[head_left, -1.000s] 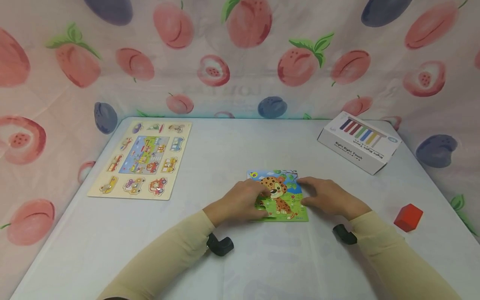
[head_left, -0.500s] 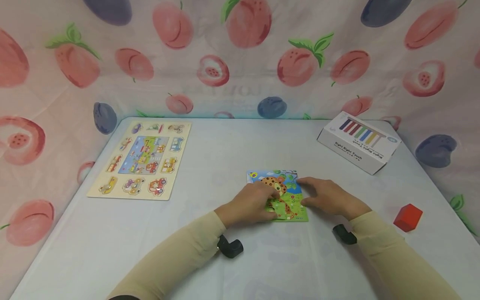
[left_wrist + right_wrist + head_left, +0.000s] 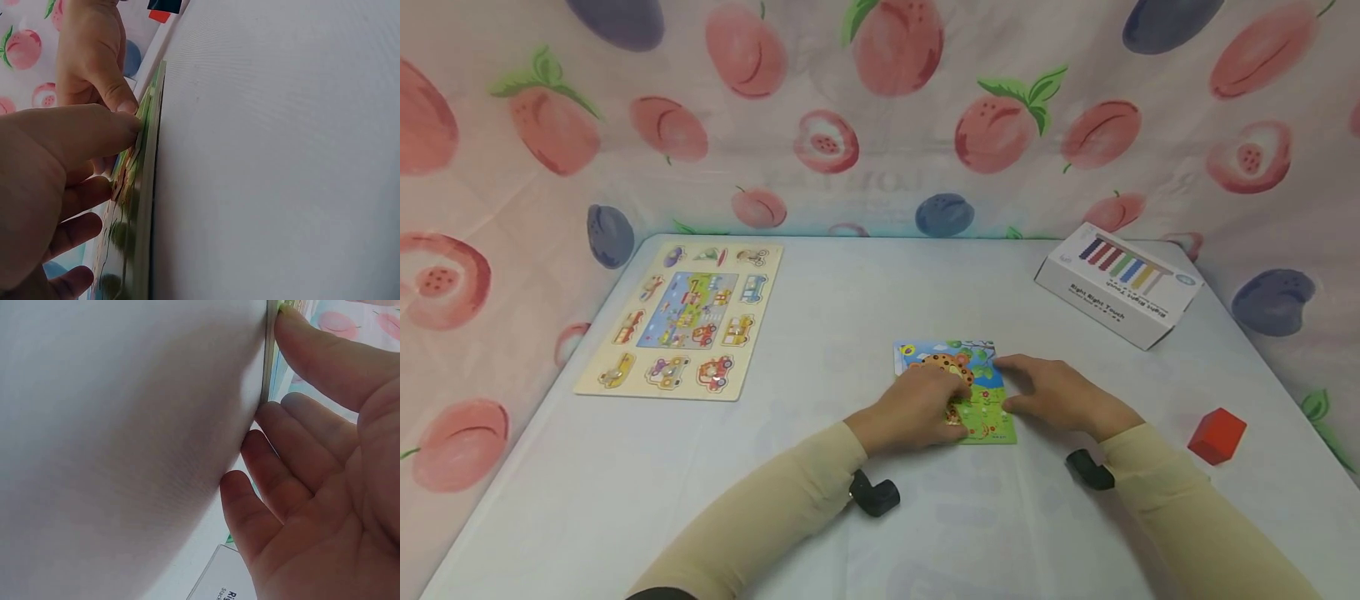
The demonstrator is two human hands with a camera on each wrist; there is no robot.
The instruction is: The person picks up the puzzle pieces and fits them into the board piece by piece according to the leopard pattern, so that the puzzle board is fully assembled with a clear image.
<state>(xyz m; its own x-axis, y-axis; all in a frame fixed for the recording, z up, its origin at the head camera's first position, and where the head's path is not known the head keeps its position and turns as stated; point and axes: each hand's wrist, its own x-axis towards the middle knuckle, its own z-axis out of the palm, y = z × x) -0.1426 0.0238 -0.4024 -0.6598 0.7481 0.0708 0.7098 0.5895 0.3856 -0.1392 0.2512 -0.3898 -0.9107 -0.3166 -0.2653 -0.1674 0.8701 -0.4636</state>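
A small square jigsaw puzzle (image 3: 989,410) with a spotted leopard on green grass lies flat near the table's middle. My left hand (image 3: 916,407) reaches over its left part and covers some of the picture. In the left wrist view, thumb and forefinger pinch a thin puzzle piece (image 3: 128,167), slightly raised along the board's face; the other fingers spread loosely. At the puzzle's right edge rests my right hand (image 3: 1054,393), thumb and forefinger touching the rim. The right wrist view shows its fingers (image 3: 281,475) relaxed, with the thumb against the board's edge.
A wooden board puzzle with vehicle pieces (image 3: 752,350) lies at the back left. A white box (image 3: 1093,304) with coloured bars printed on it stands at the back right. A red block (image 3: 1216,435) sits right of the right forearm. Fruit-print cloth (image 3: 880,133) hangs behind the table.
My left hand has slid to the right across the puzzle with the piece, covering more of the leopard. My right hand has stayed at the right edge.
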